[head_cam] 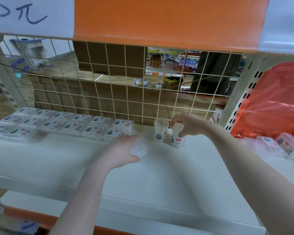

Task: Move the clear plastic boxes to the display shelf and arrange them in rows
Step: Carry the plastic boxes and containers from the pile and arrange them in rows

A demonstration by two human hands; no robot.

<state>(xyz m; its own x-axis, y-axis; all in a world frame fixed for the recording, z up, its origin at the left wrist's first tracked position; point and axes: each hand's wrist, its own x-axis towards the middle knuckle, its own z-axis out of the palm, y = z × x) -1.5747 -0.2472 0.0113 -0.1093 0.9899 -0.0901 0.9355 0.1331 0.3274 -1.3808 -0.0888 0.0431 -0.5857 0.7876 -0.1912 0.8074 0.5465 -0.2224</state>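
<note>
Two hands: left hand (120, 150) grips flat clear box (139, 148), right hand (188, 123) pinches round jar (178, 137).

My left hand (121, 150) reaches forward, fingers curled in a grip; my right hand (187, 123), farther right, pinches downward.

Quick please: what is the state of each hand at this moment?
Left hand: holding a flat clear box.
Right hand: pinching the top of a round container.
</note>
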